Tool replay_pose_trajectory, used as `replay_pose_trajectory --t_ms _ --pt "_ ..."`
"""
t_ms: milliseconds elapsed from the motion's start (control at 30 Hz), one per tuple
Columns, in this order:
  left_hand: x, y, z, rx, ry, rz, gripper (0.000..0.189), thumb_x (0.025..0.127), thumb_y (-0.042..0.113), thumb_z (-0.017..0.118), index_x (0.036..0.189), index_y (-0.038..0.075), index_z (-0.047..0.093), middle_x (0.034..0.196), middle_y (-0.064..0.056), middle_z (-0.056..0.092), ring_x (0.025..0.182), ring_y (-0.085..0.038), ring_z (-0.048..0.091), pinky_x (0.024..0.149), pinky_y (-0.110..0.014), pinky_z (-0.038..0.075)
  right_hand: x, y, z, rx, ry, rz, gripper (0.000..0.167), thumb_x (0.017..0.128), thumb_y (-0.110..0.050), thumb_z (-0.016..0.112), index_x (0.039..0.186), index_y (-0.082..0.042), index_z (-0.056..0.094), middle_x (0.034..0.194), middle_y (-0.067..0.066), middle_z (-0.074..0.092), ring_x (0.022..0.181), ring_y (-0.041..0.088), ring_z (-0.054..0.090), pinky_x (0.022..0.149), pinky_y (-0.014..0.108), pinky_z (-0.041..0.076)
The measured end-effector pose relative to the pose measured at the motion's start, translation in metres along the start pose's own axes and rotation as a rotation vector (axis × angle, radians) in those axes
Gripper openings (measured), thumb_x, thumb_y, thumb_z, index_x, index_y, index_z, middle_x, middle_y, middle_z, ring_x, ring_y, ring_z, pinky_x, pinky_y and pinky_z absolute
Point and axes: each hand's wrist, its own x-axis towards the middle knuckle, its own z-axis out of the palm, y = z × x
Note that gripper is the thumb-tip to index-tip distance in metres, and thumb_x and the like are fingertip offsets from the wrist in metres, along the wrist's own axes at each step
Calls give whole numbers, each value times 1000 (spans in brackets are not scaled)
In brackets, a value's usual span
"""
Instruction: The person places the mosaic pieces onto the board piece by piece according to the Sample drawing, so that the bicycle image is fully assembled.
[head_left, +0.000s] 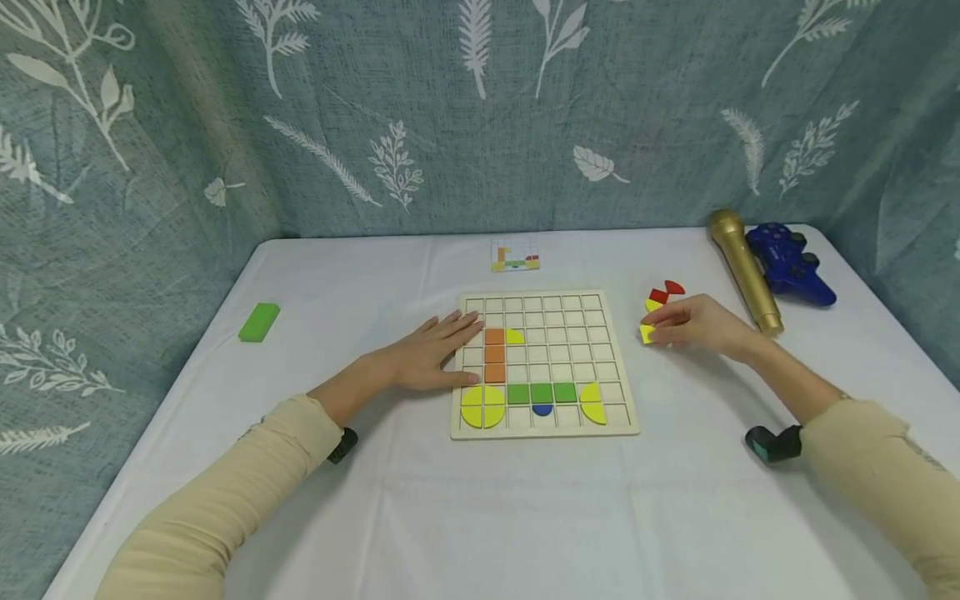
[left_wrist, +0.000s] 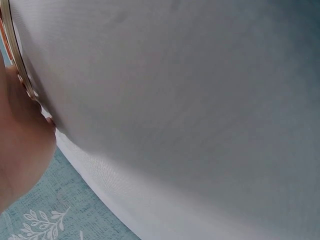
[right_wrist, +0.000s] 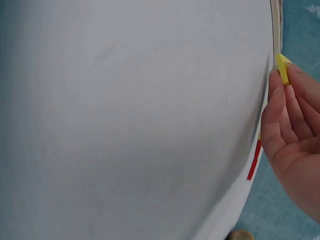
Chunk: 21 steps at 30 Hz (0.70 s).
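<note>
My left hand point(head_left: 431, 354) lies with fingers spread over the left edge of a pale wooden grid board point(head_left: 555, 349). Between thumb and fingers, my right hand point(head_left: 701, 323) pinches a small yellow tile point(head_left: 647, 334) to the right of the board; the right wrist view also shows this tile point(right_wrist: 283, 69) at the fingertips. Set in the grid are a column of orange squares point(head_left: 494, 354), a yellow quarter point(head_left: 514, 337), a yellow circle point(head_left: 483, 407) of quarters, a row of green squares point(head_left: 541, 393), a blue half-round point(head_left: 542, 409) and a yellow half-round point(head_left: 592, 402).
Just beyond the right hand lie a red square point(head_left: 658, 296), a red quarter point(head_left: 674, 287) and a partly hidden yellow piece point(head_left: 653, 305). A pattern card point(head_left: 515, 256) lies behind the board. Gold microphone point(head_left: 742, 267) and blue game controller point(head_left: 791, 262) sit back right; green block point(head_left: 259, 322) at left.
</note>
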Motion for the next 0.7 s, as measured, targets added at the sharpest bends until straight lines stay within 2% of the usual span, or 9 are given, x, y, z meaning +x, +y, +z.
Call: replay_pose_trajectory --t_ms 200,700 --pt "0 -1 1 -1 0 0 87 92 65 42 155 18 6 159 -1 -2 143 -21 -7 114 -43 -2 -5 -10 16 66 -82 0 37 89 -10 69 118 11 62 95 12 70 81 14 66 69 25 54" --pt "-2 5 -3 -9 0 -1 87 92 63 44 155 16 6 159 -3 -1 144 -23 -6 114 -44 -2 -18 -35 39 45 -201 45 37 85 -18 74 116 2 66 87 7 65 75 20 61 69 27 53"
